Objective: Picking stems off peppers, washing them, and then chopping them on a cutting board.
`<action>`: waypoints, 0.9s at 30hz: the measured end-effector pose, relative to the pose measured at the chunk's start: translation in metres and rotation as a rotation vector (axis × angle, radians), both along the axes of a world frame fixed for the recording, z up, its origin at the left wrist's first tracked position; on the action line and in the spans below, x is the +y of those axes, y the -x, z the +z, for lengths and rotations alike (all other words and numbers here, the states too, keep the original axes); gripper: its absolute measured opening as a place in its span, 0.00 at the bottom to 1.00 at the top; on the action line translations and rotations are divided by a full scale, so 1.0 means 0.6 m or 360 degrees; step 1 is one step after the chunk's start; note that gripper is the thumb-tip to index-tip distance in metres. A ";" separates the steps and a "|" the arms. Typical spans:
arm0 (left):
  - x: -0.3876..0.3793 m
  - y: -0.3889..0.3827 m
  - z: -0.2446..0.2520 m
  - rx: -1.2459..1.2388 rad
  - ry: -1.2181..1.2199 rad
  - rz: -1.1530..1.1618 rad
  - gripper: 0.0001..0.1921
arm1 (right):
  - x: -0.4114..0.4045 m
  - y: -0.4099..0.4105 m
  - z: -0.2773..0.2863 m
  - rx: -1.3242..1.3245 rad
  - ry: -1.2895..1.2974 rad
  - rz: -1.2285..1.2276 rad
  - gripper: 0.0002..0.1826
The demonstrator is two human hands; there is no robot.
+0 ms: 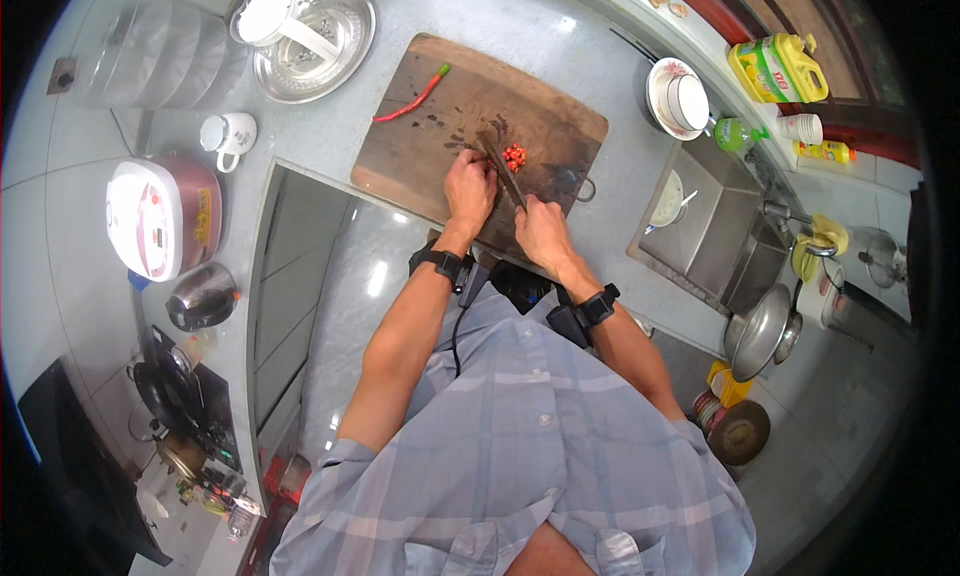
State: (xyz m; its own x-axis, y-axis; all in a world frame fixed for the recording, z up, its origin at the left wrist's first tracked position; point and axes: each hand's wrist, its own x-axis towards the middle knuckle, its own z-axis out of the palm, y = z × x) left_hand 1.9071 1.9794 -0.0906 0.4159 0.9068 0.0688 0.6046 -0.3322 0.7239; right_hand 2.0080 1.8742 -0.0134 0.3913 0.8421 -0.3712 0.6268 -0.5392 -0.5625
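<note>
My right hand (pixel 543 229) grips the handle of a knife (pixel 501 167), whose dark blade points up and to the left over a wooden cutting board (pixel 431 144). Close against the blade's left side are the bent fingers of my left hand (pixel 471 187). They seem to pin something small, which the fingers hide. Just right of the blade lies a small heap of chopped red chili (pixel 514 156). A whole red chili pepper (pixel 414 101) with a green stem end rests near the board's upper left. Dark wet patches mark the wood around the knife.
Right of the board are stacked bowls (pixel 681 101) and a steel sink (pixel 709 208) holding a dish. At the upper left stand a round metal tray (pixel 322 47) and a lidded mug (pixel 229 137). A rice cooker (pixel 165 217) and a kettle (pixel 201 297) line the left counter.
</note>
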 end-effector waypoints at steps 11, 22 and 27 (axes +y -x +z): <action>0.003 0.003 -0.004 -0.0023 -0.0022 -0.0016 0.06 | 0.003 -0.004 0.002 0.0060 0.0019 -0.0023 0.14; 0.000 0.002 0.001 -0.0106 -0.0036 -0.0042 0.06 | 0.014 -0.008 0.002 0.0060 0.0152 0.0025 0.13; 0.002 0.004 0.000 -0.0057 -0.0084 -0.0046 0.06 | -0.005 -0.005 -0.001 0.0134 0.0009 -0.0113 0.13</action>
